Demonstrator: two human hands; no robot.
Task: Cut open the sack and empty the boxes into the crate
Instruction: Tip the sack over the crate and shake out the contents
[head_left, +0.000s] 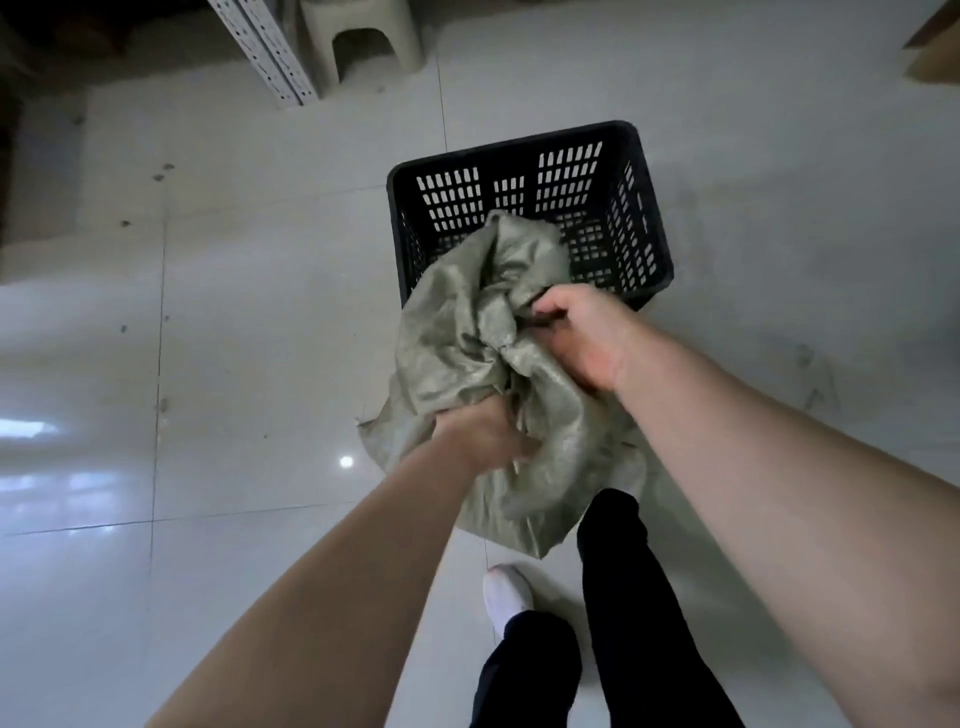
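A grey-green woven sack (457, 332) hangs crumpled in front of me, its upper end drooping over the near rim of a black slotted plastic crate (631, 208) on the floor. My left hand (480, 436) grips a bunch of the sack's fabric lower down. My right hand (582, 338) clutches the sack higher up, close to the crate's near edge. No boxes show; what the sack holds is hidden. The visible part of the crate's inside shows only its slotted walls.
Glossy pale floor tiles (234, 338) spread all around. A beige plastic stool (361, 44) and a white perforated shelf post (265, 52) stand at the back. A cardboard corner (935, 47) shows top right. My legs and a white shoe (506, 592) are below the sack.
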